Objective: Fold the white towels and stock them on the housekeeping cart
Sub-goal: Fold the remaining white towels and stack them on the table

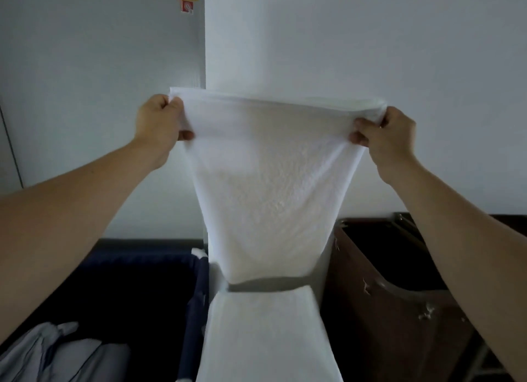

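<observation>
Towel (half-hiding fingers) in left hand, right hand.

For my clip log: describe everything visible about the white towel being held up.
The white towel looks like soft terry cloth with a pebbly nap. It hangs upright before a pale wall, its top edge stretched level and seemingly doubled over. The left hand pinches the top left corner, the right hand the top right. It narrows downward, ending just above a white cloth below; whether they touch cannot be told.
</observation>
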Demonstrator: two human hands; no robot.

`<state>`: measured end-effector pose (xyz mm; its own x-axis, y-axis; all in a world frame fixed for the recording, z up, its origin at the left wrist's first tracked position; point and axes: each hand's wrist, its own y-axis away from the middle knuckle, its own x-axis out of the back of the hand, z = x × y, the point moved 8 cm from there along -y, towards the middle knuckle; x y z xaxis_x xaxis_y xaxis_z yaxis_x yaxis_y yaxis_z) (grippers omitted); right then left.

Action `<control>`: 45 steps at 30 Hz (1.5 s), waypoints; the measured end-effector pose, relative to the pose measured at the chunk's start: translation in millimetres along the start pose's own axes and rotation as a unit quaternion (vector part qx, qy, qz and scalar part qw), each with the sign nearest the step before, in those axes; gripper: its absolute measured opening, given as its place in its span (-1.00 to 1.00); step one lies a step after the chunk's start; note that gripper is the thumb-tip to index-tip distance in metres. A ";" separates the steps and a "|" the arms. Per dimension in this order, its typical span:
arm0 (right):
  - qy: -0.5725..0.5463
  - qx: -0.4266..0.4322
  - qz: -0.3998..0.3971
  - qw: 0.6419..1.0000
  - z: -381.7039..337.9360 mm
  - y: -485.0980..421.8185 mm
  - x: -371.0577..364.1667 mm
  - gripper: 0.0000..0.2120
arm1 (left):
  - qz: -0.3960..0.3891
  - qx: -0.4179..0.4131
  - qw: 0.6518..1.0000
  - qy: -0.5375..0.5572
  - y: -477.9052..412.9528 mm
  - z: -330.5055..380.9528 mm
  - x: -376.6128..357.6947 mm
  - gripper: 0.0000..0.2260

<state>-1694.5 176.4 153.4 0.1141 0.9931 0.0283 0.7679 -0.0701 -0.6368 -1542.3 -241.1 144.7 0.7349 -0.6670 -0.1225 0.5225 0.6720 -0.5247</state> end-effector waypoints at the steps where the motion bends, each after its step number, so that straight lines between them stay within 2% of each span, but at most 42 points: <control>1: 0.009 -0.007 -0.002 1.000 2.0 19.6 7.2 -0.73 | -0.006 0.013 1.000 -0.005 16.5 -5.1 9.9 -0.73; 6: 0.048 -0.061 -0.031 0.997 19.6 112.0 34.3 -0.88 | -0.044 0.083 0.993 -0.064 102.5 -38.3 50.5 -0.78; 12: 0.118 -0.125 -0.061 0.983 49.0 197.1 62.7 -0.89 | -0.072 0.122 0.981 -0.132 180.3 -70.0 72.7 -0.74; 17: 0.165 -0.163 -0.103 0.967 82.3 226.7 67.6 -0.91 | -0.105 0.151 0.968 -0.171 210.4 -110.7 72.5 -0.68; 21: 0.190 -0.173 -0.116 0.959 116.1 212.4 52.5 -0.86 | -0.110 0.162 0.960 -0.202 198.3 -144.8 59.3 -0.64; 24: 0.184 -0.221 -0.149 0.946 169.0 201.1 28.5 -0.85 | -0.124 0.192 0.949 -0.220 186.8 -189.1 42.0 -0.63; 26: 0.181 -0.276 -0.168 0.929 221.5 202.4 11.7 -0.80 | -0.137 0.234 0.937 -0.220 188.6 -234.1 28.0 -0.71; 28: 0.171 -0.352 -0.176 0.903 285.0 212.6 -2.5 -0.73 | -0.150 0.277 0.921 -0.231 196.0 -286.4 12.8 -0.82; 32: 0.159 -0.470 -0.196 0.846 398.6 249.7 -25.7 -0.73 | -0.148 0.389 0.874 -0.250 222.3 -400.1 -6.4 -0.85; 35: 0.171 -0.497 -0.195 0.828 458.9 269.6 -35.8 -0.76 | -0.125 0.461 0.845 -0.240 237.5 -466.8 -17.0 -0.88; 38: 0.181 -0.511 -0.184 0.820 494.3 278.6 -39.3 -0.75 | -0.107 0.511 0.823 -0.224 245.4 -504.2 -26.9 -0.85; 42: 0.189 -0.509 -0.182 0.820 506.7 281.3 -40.6 -0.74 | -0.121 0.487 0.837 -0.219 245.6 -514.3 -32.8 -0.89; 45: 0.184 -0.468 -0.161 0.850 501.9 264.6 -43.6 -0.85 | -0.151 0.407 0.866 -0.249 232.5 -506.4 -35.4 -0.86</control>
<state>-1812.7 161.9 -403.1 -0.1385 0.8904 0.4336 0.9421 -0.0166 0.3350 -1665.7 -224.1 -399.5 0.5007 -0.7666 0.4021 0.7056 0.6305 0.3235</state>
